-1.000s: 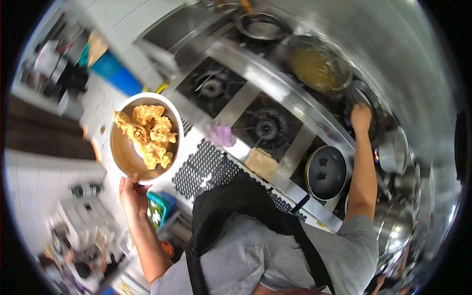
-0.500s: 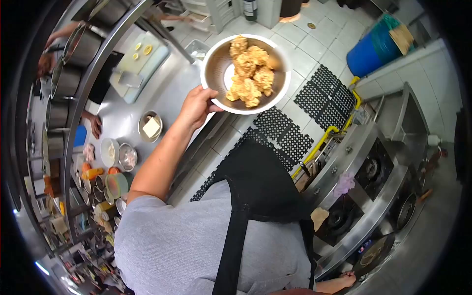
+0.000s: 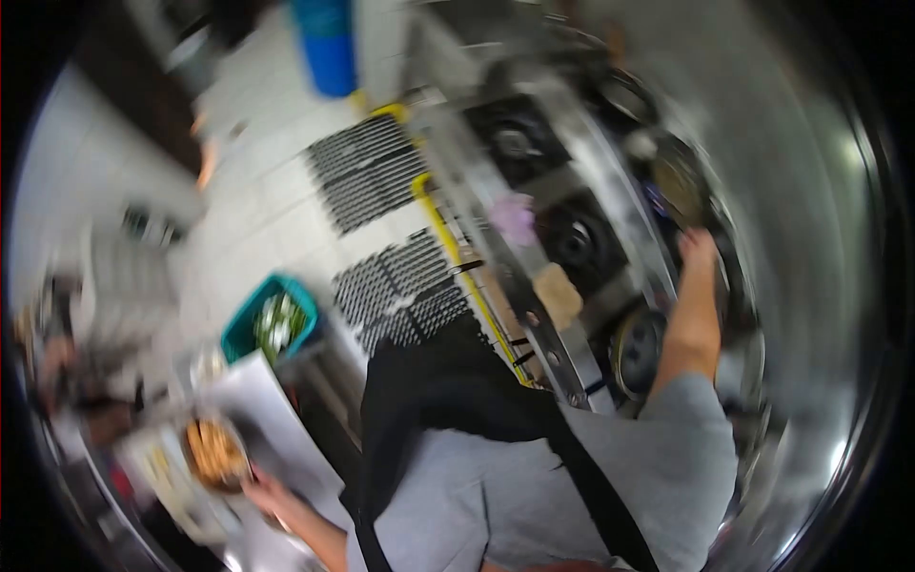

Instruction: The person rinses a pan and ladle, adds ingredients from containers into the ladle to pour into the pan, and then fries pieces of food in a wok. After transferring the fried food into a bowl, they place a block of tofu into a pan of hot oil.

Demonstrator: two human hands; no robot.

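Note:
At the lower left, my left hand [image 3: 265, 490] grips the rim of a metal bowl [image 3: 240, 440] of golden fried pieces [image 3: 213, 452]. The bowl is over the steel counter [image 3: 276, 410], beside a pale cutting board [image 3: 164, 477]; whether it touches the counter is unclear. On the right, my right hand [image 3: 697, 242] reaches to the near edge of a round pan [image 3: 679, 181] at the back of the stove. Its fingers are small and blurred, and what they hold, if anything, cannot be made out.
The stove [image 3: 515, 143] has burners, a purple cloth [image 3: 513, 218], a beige cloth [image 3: 558, 296] and another pan [image 3: 640, 353]. A teal bin with greens [image 3: 276, 319] stands past the counter. Black mats [image 3: 367, 172], a yellow pipe [image 3: 440, 224] and a blue barrel [image 3: 326, 48] are ahead.
The view has swung toward the stove. My left hand has carried the bowl from in front of me to over the counter at the left. My right arm now shows more fully.

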